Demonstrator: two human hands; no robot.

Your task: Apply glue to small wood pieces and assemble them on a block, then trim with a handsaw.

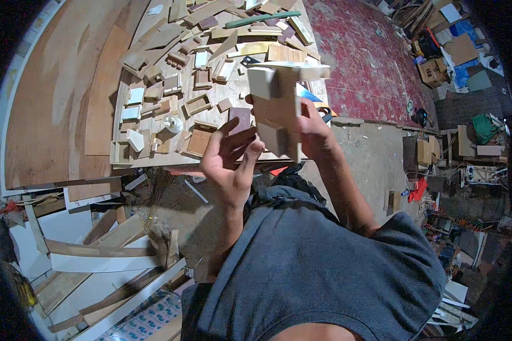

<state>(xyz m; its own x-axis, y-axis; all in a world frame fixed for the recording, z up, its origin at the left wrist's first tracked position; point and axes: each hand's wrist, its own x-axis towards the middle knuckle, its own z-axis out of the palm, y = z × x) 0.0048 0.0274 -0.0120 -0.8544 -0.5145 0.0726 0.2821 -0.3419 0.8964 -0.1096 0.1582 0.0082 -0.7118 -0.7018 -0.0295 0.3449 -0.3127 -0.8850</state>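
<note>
My right hand [314, 129] is closed around a small wooden assembly [279, 111] made of flat boards, held up above the near edge of the table. Motion blurs its outline, and a paler board crosses its top. Just left of it is my left hand [231, 160], palm up with fingers parted and slightly bent. The left thumb comes close to the assembly's lower edge; whether it touches cannot be made out. Behind the left fingers shows a purplish-brown flat piece [240, 118]. On the table to the left stand a small white bottle [173, 124] and a shallow wooden box [198, 104].
Wood offcuts and small open boxes cover much of the table [153, 161]. A green strip [263, 20] lies at the back. Large plywood sheets [57, 96] are at left, scrap boards [96, 250] below them. Cardboard boxes [432, 72] and clutter line the right.
</note>
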